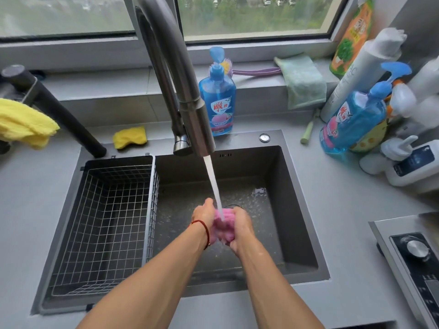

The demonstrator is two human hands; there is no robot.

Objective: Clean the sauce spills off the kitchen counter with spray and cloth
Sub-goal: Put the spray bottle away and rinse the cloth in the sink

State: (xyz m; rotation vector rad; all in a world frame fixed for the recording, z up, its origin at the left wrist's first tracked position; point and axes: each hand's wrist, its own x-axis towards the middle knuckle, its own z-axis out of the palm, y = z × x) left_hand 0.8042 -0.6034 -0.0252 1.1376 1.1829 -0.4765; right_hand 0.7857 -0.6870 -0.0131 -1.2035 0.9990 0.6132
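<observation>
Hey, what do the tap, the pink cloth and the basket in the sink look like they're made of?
Tap: brushed metal, probably stainless steel, going by its dull grey sheen. Pink cloth: soft textile, possibly microfibre, bunched and wet. Basket: thin metal wire grid in a dark frame.

A wire basket (pixel 104 224) is set in the sink's (pixel 306 233) left part; a yellow sponge (pixel 129 137) and blue soap bottle (pixel 217 100) are placed behind the sink.
</observation>
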